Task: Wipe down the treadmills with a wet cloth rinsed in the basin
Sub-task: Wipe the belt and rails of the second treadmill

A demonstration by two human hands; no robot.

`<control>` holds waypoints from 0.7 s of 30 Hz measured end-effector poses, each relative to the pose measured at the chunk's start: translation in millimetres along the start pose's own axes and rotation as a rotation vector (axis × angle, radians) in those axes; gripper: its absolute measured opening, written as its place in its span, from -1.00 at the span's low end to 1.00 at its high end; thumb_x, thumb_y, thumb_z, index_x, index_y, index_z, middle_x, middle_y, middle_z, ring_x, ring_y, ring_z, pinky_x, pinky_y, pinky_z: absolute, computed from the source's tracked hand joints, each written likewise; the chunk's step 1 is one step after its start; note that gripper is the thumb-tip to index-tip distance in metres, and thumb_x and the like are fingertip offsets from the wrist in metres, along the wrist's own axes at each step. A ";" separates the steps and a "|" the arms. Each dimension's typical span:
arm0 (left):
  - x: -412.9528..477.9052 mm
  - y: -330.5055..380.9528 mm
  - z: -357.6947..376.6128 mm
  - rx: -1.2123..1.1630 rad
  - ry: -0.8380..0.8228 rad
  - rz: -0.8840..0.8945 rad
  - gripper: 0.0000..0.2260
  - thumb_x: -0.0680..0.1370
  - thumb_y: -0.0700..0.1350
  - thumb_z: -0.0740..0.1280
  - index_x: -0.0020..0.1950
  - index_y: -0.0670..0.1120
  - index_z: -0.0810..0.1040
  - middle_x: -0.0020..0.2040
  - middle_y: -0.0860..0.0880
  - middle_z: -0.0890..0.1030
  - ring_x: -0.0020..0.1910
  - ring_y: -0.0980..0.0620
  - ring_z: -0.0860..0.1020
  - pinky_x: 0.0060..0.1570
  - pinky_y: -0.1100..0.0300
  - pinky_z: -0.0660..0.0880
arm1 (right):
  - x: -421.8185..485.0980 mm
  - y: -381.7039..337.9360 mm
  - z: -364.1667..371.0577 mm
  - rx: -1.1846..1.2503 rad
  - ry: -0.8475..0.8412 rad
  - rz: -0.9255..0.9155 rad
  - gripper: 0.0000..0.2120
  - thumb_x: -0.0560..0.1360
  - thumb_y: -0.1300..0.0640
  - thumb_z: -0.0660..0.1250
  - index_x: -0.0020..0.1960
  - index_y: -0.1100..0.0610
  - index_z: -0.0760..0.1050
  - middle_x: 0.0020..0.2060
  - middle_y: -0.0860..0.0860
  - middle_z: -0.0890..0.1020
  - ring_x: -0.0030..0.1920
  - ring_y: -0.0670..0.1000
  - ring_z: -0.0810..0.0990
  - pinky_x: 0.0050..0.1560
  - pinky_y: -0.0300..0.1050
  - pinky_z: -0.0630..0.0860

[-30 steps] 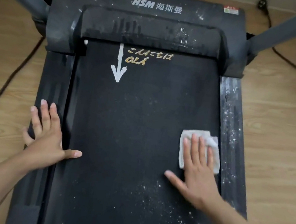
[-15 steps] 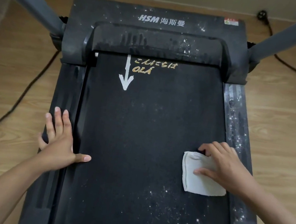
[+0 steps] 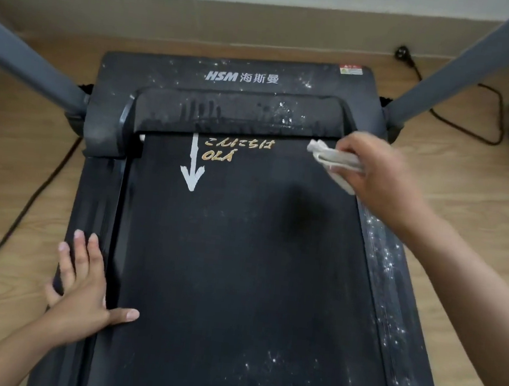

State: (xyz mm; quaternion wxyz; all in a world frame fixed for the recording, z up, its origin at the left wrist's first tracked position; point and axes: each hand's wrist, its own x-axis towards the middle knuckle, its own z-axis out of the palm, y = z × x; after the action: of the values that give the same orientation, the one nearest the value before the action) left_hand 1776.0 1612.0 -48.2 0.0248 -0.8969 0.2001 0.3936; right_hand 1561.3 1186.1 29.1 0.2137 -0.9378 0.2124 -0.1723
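Head camera looks down the length of a black treadmill (image 3: 178,68) standing on a wooden floor (image 3: 479,222), and it is the only view I have. My right hand (image 3: 378,171) is at the far right corner of the belt (image 3: 237,285), its fingers curled round a bunched white cloth (image 3: 332,158). One end of the cloth sticks out to the left, just below the edge of the front hood (image 3: 239,112). The hand is blurred, and I cannot tell whether the cloth touches the belt. A soft dark shadow (image 3: 301,210) lies on the belt beneath it.

My left hand (image 3: 82,294) lies flat on the left side rail (image 3: 96,195), fingers straight and pointing forward. Its thumb (image 3: 124,316) is spread out onto the edge of the belt, and it holds nothing.

A white arrow (image 3: 193,167) and gold lettering (image 3: 235,150) are printed near the front of the belt. White specks (image 3: 276,361) dot its near right part. More specks run thickly along the right side rail (image 3: 388,285) and across the hood, which also shows wet streaks.

Two grey posts (image 3: 31,65) rise outward from the front corners. A black cable (image 3: 25,209) trails over the floor on the left. Another cable (image 3: 486,123) loops on the right, from a plug (image 3: 402,54) by the wall.
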 end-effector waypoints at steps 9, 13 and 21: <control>0.8 0.6 -1.5 -0.027 -0.027 -0.001 0.49 0.24 0.35 0.62 0.42 0.02 -0.70 0.39 0.10 -0.76 0.44 -0.06 -0.68 0.52 -0.35 -0.21 | -7.5 28.3 76.7 -0.436 -0.246 0.156 -0.67 0.45 0.26 0.35 0.21 0.19 0.57 0.12 0.18 0.59 0.10 0.31 0.55 0.02 0.23 0.56; 7.5 -4.4 4.2 -0.040 -0.006 0.003 0.51 0.21 0.35 0.63 0.47 0.03 -0.66 0.41 0.12 -0.73 0.45 -0.04 -0.67 0.52 -0.36 -0.18 | -9.4 18.5 80.8 -0.275 -0.063 0.157 -0.59 0.49 0.29 0.29 0.33 0.22 0.54 0.27 0.13 0.57 0.23 0.24 0.53 0.14 0.15 0.55; 16.9 -12.5 11.9 -0.012 0.046 -0.016 0.57 0.11 0.37 0.65 0.47 0.05 -0.65 0.46 0.12 -0.68 0.49 -0.03 -0.62 0.51 -0.39 -0.05 | 11.3 37.0 135.3 -0.290 -0.307 0.386 -0.04 0.63 -0.44 -0.04 0.71 0.25 -0.17 0.70 0.22 -0.14 0.70 0.17 -0.18 0.69 0.14 -0.16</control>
State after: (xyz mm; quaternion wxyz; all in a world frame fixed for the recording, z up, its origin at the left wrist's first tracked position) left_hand 1782.8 1620.1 -69.9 0.0181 -0.9074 0.1911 0.3738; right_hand 1615.0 1194.9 -100.7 0.1356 -0.9160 0.3745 0.0475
